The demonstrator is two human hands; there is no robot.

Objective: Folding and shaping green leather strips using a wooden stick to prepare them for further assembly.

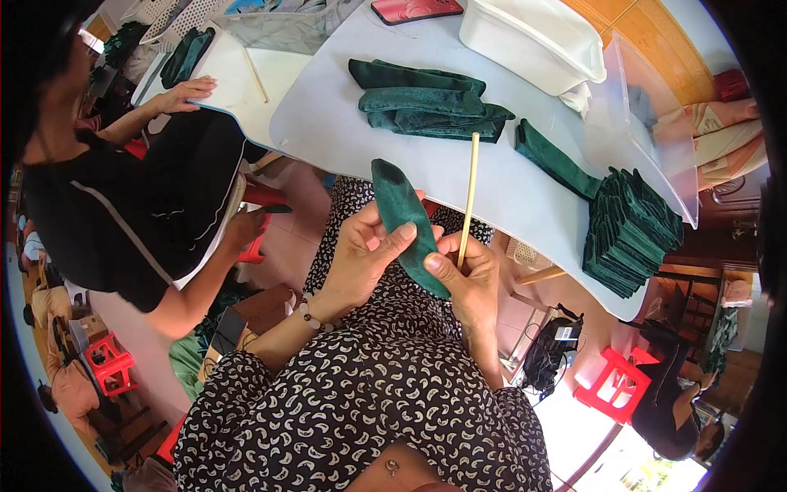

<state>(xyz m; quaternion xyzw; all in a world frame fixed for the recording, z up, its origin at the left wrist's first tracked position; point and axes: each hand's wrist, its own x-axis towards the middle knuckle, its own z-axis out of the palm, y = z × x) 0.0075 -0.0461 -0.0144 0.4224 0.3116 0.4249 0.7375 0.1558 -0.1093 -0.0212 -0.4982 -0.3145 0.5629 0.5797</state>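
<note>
My left hand [357,261] pinches a narrow dark green velvet piece [397,201] over my lap, its thumb lying on the cloth. The piece tilts, with its rounded upper end pointing away from me. My right hand [474,287] grips the lower part of the same piece between thumb and fingers. A thin wooden stick [470,193] stands up from my right hand, held beside the cloth. On the table beyond lie several folded green velvet pieces [422,100]. Another long velvet piece [553,160] reaches toward a thick stack of them [631,234] at the right edge.
A white plastic bin [533,41], a clear plastic panel [648,131] and a phone [416,10] are on the light table [320,90]. At left a co-worker in black [147,205] sits at an adjoining table with another stick [255,75]. A red stool [616,384] stands at right.
</note>
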